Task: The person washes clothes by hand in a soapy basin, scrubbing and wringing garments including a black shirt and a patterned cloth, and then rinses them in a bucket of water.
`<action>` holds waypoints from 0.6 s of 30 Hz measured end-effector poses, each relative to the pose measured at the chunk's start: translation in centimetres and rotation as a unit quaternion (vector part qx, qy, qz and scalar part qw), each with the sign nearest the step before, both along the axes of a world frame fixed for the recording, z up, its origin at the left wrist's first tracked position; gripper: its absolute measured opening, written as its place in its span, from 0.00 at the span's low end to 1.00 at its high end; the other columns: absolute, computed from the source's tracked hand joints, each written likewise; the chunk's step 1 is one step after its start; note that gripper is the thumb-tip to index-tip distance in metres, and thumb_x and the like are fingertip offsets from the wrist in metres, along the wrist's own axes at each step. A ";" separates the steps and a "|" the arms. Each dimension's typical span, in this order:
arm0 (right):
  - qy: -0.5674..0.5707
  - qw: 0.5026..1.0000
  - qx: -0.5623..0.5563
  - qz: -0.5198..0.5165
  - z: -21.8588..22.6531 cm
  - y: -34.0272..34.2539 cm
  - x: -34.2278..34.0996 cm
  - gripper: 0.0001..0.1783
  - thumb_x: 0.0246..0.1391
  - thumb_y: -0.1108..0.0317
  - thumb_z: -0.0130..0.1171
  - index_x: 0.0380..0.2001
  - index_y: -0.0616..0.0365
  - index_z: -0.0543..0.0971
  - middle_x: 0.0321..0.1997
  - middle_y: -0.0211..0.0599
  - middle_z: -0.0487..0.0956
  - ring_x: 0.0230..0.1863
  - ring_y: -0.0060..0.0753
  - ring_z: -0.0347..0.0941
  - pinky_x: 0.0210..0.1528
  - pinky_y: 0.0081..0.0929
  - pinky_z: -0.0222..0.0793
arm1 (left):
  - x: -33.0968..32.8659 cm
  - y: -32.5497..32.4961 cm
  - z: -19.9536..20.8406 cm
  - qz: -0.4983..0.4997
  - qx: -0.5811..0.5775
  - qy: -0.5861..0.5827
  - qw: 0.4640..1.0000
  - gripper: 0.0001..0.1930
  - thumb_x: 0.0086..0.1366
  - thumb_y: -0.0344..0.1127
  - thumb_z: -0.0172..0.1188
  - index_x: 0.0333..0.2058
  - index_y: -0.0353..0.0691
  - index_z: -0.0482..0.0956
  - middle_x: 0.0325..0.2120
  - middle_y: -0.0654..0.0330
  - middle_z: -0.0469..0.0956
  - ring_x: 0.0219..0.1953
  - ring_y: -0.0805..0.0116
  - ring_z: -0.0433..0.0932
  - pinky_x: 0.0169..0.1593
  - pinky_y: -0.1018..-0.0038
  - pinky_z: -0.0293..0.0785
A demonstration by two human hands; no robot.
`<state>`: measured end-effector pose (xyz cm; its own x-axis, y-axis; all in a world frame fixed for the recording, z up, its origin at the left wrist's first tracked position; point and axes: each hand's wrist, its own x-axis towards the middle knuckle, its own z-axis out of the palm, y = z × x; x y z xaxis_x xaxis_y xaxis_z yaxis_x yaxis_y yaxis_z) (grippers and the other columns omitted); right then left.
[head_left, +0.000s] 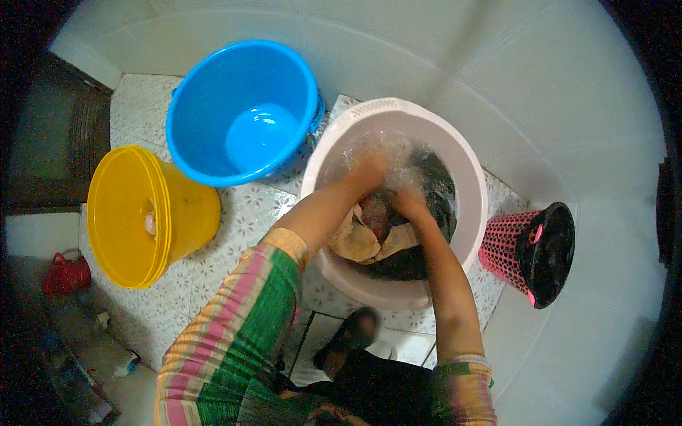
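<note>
A large pale pink tub [470, 177] holds water and wet clothes. My left hand [369, 170] is down in the splashing water at the tub's far middle. Close beside it, a little nearer and to the right, my right hand [408, 202] reaches into the same wet heap. Splashes and blur hide the fingers of both hands. Tan cloth [355, 241] bulges up at the near left, next to a dark red piece of cloth [376, 216]. Dark cloth [440, 181] lies along the right side of the tub.
Left of the tub stands a big blue bucket [206, 121] with a little water inside. A yellow bucket [188, 213] lies tipped farther left. To the right, a pink perforated bin [504, 241] has a black liner. Pale walls [554, 106] enclose the patterned tile floor [241, 220].
</note>
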<state>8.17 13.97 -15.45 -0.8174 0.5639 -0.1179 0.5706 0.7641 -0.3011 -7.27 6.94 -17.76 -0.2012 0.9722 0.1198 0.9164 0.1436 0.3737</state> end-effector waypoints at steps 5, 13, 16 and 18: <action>0.367 0.605 -0.604 -0.365 12.0 -4.2 1.8 0.15 0.54 0.72 0.49 0.46 0.58 0.72 0.44 0.33 0.74 0.41 0.32 0.72 0.43 0.26 0.69 | 0.5 -3.1 19.2 -0.081 0.141 -0.268 0.949 0.16 0.43 0.41 0.64 0.29 0.37 0.76 0.28 0.48 0.77 0.32 0.46 0.76 0.37 0.60 0.72; 0.439 0.219 -0.810 -0.321 18.5 -5.6 2.3 0.17 0.56 0.67 0.49 0.48 0.61 0.70 0.45 0.36 0.74 0.45 0.30 0.71 0.45 0.26 0.70 | 7.8 -5.6 23.4 -0.268 0.223 -0.465 0.814 0.16 0.50 0.34 0.57 0.40 0.39 0.72 0.37 0.48 0.73 0.43 0.49 0.73 0.45 0.58 0.69; 0.437 0.304 -0.778 -0.334 19.3 -4.9 1.6 0.19 0.56 0.66 0.49 0.50 0.62 0.69 0.46 0.37 0.74 0.47 0.31 0.70 0.47 0.28 0.70 | 0.3 -4.4 16.9 -0.149 0.190 -0.313 0.919 0.13 0.52 0.33 0.55 0.37 0.38 0.73 0.36 0.46 0.72 0.40 0.48 0.74 0.41 0.59 0.71; 0.399 0.482 -0.688 -0.369 20.8 -3.8 2.3 0.20 0.56 0.65 0.49 0.50 0.63 0.68 0.48 0.38 0.74 0.49 0.31 0.70 0.48 0.29 0.70 | -4.7 -4.4 13.4 -0.034 0.109 -0.154 0.982 0.12 0.53 0.31 0.53 0.37 0.36 0.73 0.39 0.44 0.70 0.39 0.48 0.73 0.40 0.60 0.73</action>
<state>10.48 10.14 5.36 -0.5498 0.5721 -0.6087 -0.1822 -0.7933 -0.5810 -12.00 2.50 -4.38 -0.1962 0.9427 0.2698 0.7601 -0.0276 0.6493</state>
